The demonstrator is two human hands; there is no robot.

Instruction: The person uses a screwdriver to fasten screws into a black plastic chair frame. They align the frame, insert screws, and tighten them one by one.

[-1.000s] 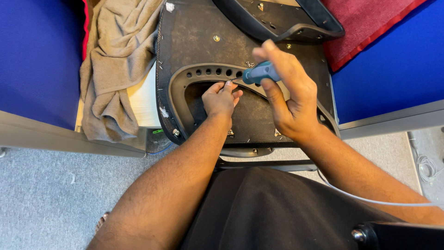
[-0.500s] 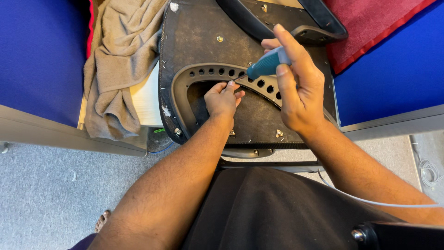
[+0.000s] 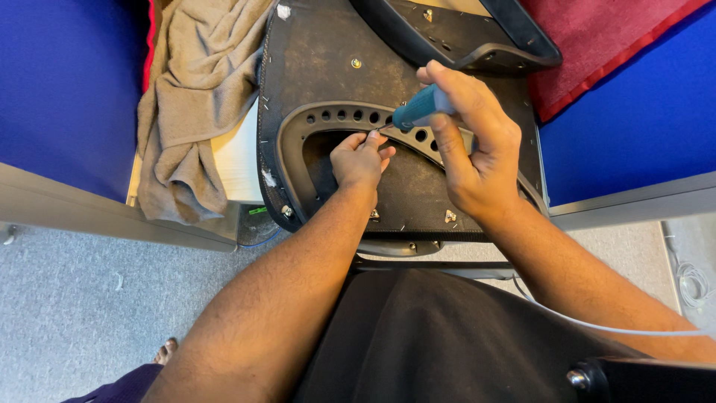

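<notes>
A dark, worn chair seat panel (image 3: 321,67) lies upside down before me, with a curved black plastic bracket (image 3: 294,138) pierced by a row of round holes. My left hand (image 3: 360,159) rests on the panel inside the bracket's curve, fingertips pinched together at the bracket's edge. My right hand (image 3: 470,142) grips a teal-handled screwdriver (image 3: 418,110), its tip angled down-left toward my left fingertips. Small screws (image 3: 450,216) dot the panel's lower part.
A beige towel (image 3: 198,97) hangs crumpled at the left. Another black chair part (image 3: 477,37) lies at the top, over a red cloth (image 3: 597,45). Blue partition walls (image 3: 67,82) stand on both sides. Grey carpet (image 3: 89,298) lies below, black fabric (image 3: 418,343) nearest me.
My right hand has shifted up and to the right with the screwdriver, then tilted its tip back toward my left fingers. My left hand has hardly moved.
</notes>
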